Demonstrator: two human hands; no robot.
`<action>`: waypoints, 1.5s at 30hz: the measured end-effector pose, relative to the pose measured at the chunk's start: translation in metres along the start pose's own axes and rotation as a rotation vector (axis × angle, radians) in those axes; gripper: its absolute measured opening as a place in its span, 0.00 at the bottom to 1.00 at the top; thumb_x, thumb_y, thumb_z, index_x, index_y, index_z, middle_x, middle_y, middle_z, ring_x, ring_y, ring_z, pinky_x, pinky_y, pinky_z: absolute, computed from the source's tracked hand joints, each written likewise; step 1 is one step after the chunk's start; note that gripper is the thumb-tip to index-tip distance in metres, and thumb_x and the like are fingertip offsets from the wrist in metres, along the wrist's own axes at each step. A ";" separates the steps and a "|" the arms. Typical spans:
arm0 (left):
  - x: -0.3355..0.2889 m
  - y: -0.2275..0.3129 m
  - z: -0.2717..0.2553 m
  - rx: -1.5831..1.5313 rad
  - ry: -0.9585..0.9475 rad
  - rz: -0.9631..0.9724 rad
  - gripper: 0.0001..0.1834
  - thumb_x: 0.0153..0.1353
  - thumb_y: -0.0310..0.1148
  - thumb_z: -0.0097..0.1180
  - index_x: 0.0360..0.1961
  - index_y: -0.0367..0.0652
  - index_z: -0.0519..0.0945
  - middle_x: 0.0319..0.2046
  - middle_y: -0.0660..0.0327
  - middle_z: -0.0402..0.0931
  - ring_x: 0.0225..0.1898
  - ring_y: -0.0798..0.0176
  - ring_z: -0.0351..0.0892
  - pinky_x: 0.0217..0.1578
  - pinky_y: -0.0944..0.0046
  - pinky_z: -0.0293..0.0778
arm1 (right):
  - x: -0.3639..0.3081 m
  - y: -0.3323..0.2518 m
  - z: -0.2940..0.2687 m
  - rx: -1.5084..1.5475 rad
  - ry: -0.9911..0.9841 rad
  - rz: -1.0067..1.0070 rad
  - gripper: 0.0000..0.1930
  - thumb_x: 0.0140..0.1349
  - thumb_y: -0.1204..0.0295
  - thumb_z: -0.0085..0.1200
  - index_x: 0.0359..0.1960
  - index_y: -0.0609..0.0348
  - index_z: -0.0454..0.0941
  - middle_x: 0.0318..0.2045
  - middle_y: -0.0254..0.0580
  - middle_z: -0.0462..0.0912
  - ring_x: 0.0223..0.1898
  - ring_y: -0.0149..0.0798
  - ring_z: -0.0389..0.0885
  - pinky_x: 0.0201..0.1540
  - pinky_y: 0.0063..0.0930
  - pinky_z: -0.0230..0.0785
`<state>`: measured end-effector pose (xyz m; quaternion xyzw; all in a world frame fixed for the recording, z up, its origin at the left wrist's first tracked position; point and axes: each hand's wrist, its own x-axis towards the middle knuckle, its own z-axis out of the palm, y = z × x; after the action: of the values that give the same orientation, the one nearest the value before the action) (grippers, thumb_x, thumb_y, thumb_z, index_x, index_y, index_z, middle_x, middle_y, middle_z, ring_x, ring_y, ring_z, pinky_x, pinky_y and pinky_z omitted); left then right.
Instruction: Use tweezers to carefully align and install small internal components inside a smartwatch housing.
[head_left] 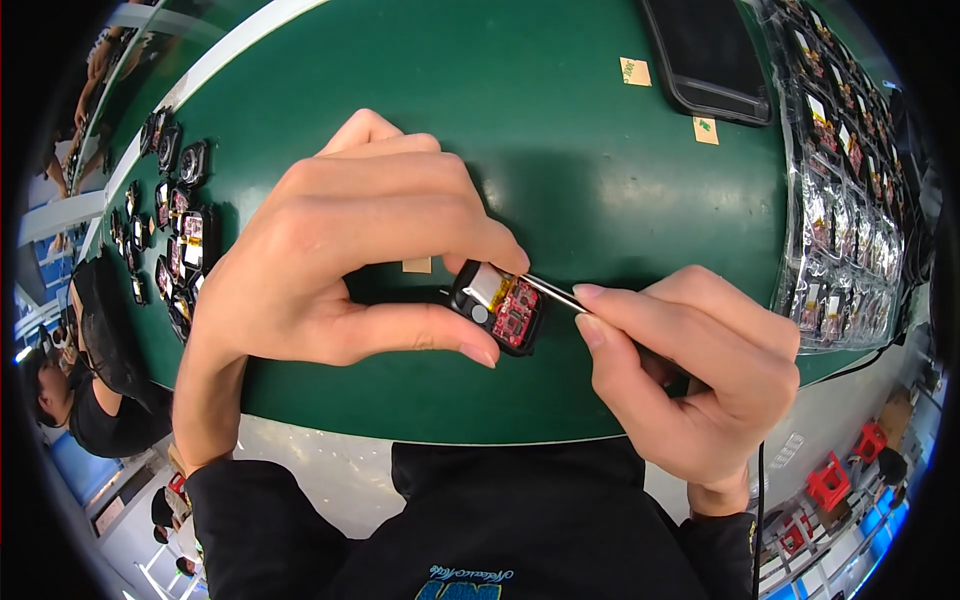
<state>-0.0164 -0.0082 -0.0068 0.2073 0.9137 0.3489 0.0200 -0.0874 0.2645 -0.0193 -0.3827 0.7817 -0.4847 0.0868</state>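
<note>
A small black device casing [517, 328] with a red circuit board and a silver battery cell with yellow tape is gripped between the thumb and fingers of my left hand [350, 240], above the green table. My right hand [700, 370] pinches thin metal tweezers [556, 292] between thumb and forefinger. The tweezers' tip reaches the upper edge of the casing, close to my left forefinger. Whether the tip grips anything there is too small to tell.
On the green table [560, 150], several similar open casings [190, 235] cluster at the left. Clear plastic trays [845, 230] filled with more units stand at the right. A black flat device [710, 60] lies at the far right, near small paper labels [635, 71]. A person [100, 400] sits at the left.
</note>
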 end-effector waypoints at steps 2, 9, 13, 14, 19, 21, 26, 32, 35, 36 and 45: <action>-0.001 0.000 -0.001 0.003 -0.004 -0.007 0.32 0.47 0.59 0.81 0.44 0.45 0.94 0.34 0.65 0.88 0.30 0.65 0.76 0.42 0.60 0.61 | 0.000 0.002 0.000 0.016 -0.001 -0.026 0.13 0.53 0.88 0.70 0.40 0.66 0.94 0.24 0.36 0.84 0.19 0.23 0.72 0.22 0.21 0.57; 0.001 0.000 -0.003 0.003 0.004 -0.013 0.31 0.47 0.55 0.84 0.46 0.44 0.93 0.35 0.65 0.89 0.31 0.65 0.79 0.44 0.60 0.63 | 0.003 0.005 -0.002 0.031 0.012 -0.085 0.13 0.51 0.87 0.70 0.39 0.66 0.94 0.22 0.35 0.83 0.16 0.24 0.69 0.21 0.22 0.56; 0.010 0.009 -0.004 0.052 0.025 -0.036 0.31 0.47 0.48 0.87 0.49 0.42 0.91 0.34 0.64 0.87 0.33 0.60 0.80 0.46 0.57 0.67 | -0.002 0.005 -0.017 0.127 0.047 -0.092 0.12 0.49 0.85 0.72 0.37 0.64 0.92 0.21 0.37 0.81 0.17 0.34 0.76 0.20 0.28 0.67; 0.012 0.013 -0.002 0.082 0.031 -0.016 0.31 0.47 0.47 0.86 0.49 0.42 0.91 0.32 0.64 0.85 0.33 0.59 0.80 0.46 0.56 0.68 | -0.006 0.005 -0.019 0.199 0.025 -0.096 0.13 0.50 0.84 0.72 0.38 0.62 0.92 0.24 0.36 0.82 0.18 0.35 0.77 0.21 0.29 0.68; 0.008 0.015 0.000 0.162 0.118 -0.068 0.30 0.49 0.42 0.85 0.52 0.43 0.90 0.31 0.62 0.80 0.34 0.57 0.78 0.44 0.57 0.69 | -0.016 0.014 -0.009 0.409 -0.038 -0.210 0.08 0.59 0.80 0.70 0.40 0.60 0.91 0.28 0.37 0.83 0.23 0.42 0.82 0.27 0.34 0.74; 0.014 0.018 -0.011 0.170 0.184 -0.146 0.31 0.47 0.43 0.86 0.50 0.41 0.89 0.32 0.61 0.81 0.33 0.59 0.77 0.39 0.59 0.70 | -0.021 0.012 -0.006 0.390 -0.008 -0.220 0.05 0.61 0.79 0.69 0.39 0.60 0.90 0.29 0.38 0.81 0.25 0.45 0.83 0.28 0.36 0.75; 0.119 0.040 -0.034 0.104 0.257 0.090 0.29 0.50 0.42 0.84 0.49 0.37 0.87 0.36 0.62 0.83 0.33 0.66 0.76 0.31 0.65 0.67 | -0.023 0.013 -0.002 0.367 -0.095 -0.180 0.05 0.63 0.74 0.66 0.35 0.64 0.88 0.29 0.42 0.82 0.28 0.50 0.84 0.33 0.42 0.77; 0.305 0.098 0.030 0.062 -0.030 0.566 0.25 0.62 0.43 0.76 0.55 0.40 0.86 0.42 0.57 0.81 0.42 0.54 0.80 0.44 0.56 0.74 | -0.019 0.017 -0.008 0.349 -0.045 -0.175 0.05 0.61 0.75 0.65 0.34 0.65 0.88 0.30 0.43 0.84 0.31 0.52 0.86 0.38 0.44 0.79; 0.358 0.099 0.069 0.141 -0.063 0.703 0.24 0.67 0.46 0.72 0.57 0.43 0.87 0.50 0.56 0.80 0.54 0.48 0.78 0.57 0.50 0.73 | -0.019 0.017 -0.005 0.336 -0.023 -0.143 0.06 0.62 0.74 0.65 0.34 0.65 0.89 0.30 0.45 0.84 0.31 0.53 0.86 0.38 0.44 0.79; 0.369 0.096 0.077 0.156 -0.086 0.721 0.24 0.69 0.47 0.71 0.58 0.44 0.88 0.52 0.56 0.79 0.57 0.48 0.77 0.60 0.49 0.71 | -0.018 0.017 -0.003 0.329 -0.026 -0.147 0.06 0.62 0.74 0.65 0.34 0.65 0.89 0.30 0.45 0.84 0.31 0.53 0.86 0.38 0.44 0.79; 0.294 0.078 0.062 0.211 0.111 0.608 0.25 0.73 0.37 0.66 0.70 0.55 0.83 0.65 0.56 0.74 0.61 0.48 0.73 0.61 0.47 0.67 | -0.019 0.009 -0.002 0.348 0.006 -0.221 0.05 0.63 0.75 0.68 0.38 0.62 0.91 0.28 0.44 0.85 0.25 0.45 0.84 0.31 0.37 0.76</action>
<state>-0.2451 0.1988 0.0284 0.4523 0.8407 0.2531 -0.1568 -0.0802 0.2808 -0.0303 -0.4439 0.6396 -0.6203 0.0955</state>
